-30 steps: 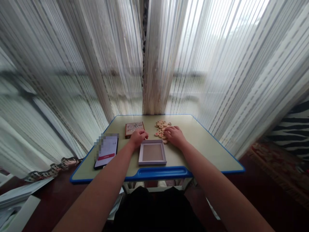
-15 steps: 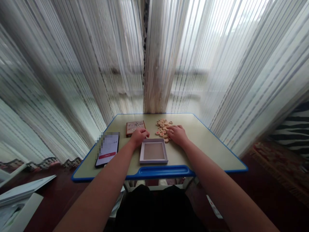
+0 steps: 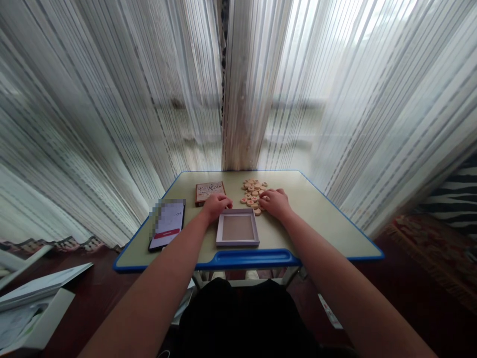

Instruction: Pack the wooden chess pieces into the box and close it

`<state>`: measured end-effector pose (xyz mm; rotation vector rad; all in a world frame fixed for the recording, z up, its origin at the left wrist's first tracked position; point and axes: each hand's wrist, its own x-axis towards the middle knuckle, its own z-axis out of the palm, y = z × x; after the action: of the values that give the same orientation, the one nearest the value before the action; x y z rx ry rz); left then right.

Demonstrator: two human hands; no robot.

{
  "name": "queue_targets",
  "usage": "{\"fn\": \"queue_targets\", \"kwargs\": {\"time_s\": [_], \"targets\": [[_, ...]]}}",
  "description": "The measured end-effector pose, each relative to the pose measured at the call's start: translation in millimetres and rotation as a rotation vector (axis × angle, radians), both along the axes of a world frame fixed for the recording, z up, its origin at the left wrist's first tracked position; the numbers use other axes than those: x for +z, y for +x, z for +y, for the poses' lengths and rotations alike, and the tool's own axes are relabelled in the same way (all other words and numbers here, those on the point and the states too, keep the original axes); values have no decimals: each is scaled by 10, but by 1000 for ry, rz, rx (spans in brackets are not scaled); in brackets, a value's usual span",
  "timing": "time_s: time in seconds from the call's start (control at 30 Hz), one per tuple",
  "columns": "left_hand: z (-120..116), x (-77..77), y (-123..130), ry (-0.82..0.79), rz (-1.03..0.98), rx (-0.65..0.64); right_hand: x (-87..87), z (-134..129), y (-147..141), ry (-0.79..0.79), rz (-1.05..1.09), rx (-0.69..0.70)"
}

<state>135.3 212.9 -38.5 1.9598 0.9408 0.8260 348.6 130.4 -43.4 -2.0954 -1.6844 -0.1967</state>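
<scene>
The right hand (image 3: 275,203) has curled narrower at the round pieces (image 3: 252,188), its hold unclear.

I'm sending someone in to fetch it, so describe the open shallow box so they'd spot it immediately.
Find the pale table with the blue edging. At the middle of its near side, just beyond the blue groove, lies a square, shallow box, open and empty. Plain pale walls set it apart from the printed box with reddish sides.
</scene>
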Motion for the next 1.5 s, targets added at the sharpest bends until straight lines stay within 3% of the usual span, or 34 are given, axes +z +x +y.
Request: {"fn": "queue_targets", "kwargs": {"time_s": [0.17,0.37,0.57,0.7,0.93,1.2,1.37,1.5], "targets": [[-4,3,-22,-31,-13,-33,-10,27,14,76,112,-7],[-9,27,-19,-60,-43,-27,7,37,-2,221,276,131],[-31,40,-29,-73,-57,-13,75,-19,-16,119,267,167],[-44,52,-31,-79,-64,-13,126,-92,-12,191,223,165],[-33,49,-30,-79,-50,-12,108,-144,-62,66,60,387],[-14,26,-40,-66,-60,-19,78,-125,-29,71,3,347],[12,9,-41,-58,-49,-27,96,-140,-11,194,66,275],[25,-9,-45,-57,-31,-12,185,-233,-28,88,102,353]]}}
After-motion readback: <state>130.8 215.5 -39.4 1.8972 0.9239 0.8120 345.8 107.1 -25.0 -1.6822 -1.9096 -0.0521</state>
